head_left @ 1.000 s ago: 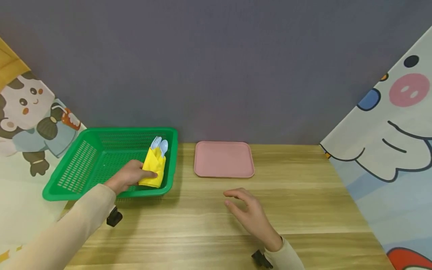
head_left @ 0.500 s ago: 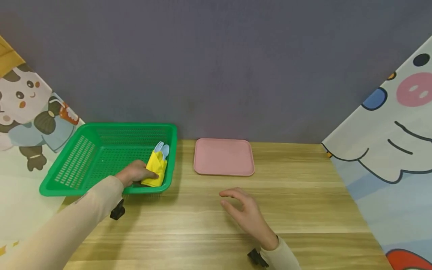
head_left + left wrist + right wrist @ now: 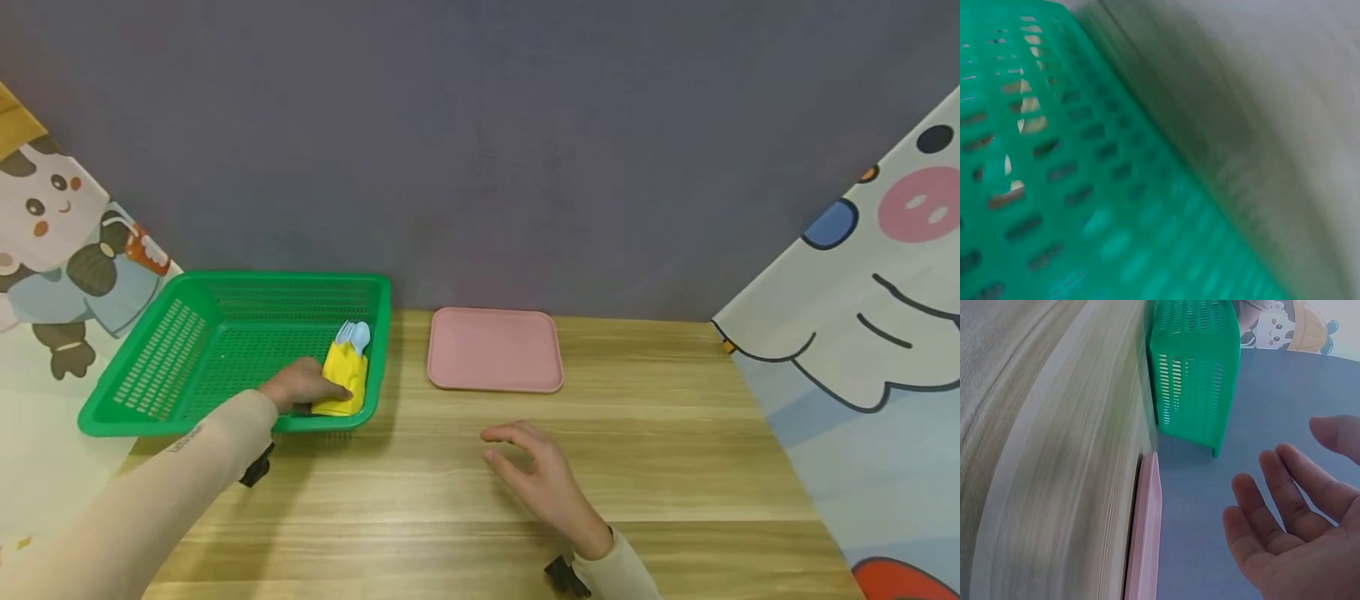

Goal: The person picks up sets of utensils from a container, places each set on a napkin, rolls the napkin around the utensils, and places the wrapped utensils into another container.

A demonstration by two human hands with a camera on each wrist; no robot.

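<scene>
In the head view, my left hand point(image 3: 302, 384) reaches over the near wall of a green plastic basket point(image 3: 251, 279). Its thumb lies across a yellow cloth bundle point(image 3: 342, 377), which it grips inside the basket's right end; the other fingers are mostly hidden. A pale blue fork point(image 3: 345, 332) and spoon point(image 3: 361, 337) stick out of the bundle's far end. My right hand point(image 3: 543, 483) hovers above the table in front of a pink tray point(image 3: 495, 350), holding nothing. In the right wrist view, its fingers point(image 3: 1285, 487) are spread and relaxed. The blurred left wrist view shows mostly basket wall point(image 3: 1060, 156).
The pink tray lies flat on the wooden table point(image 3: 637, 433), right of the basket. A grey wall panel point(image 3: 480, 150) stands behind the table's far edge. Cartoon-printed panels flank both sides, the left one point(image 3: 52, 250) close to the basket.
My left hand has lowered the yellow bundle slightly deeper into the basket, still holding it. My right hand has drifted a little to the left. The head view has shifted slightly.
</scene>
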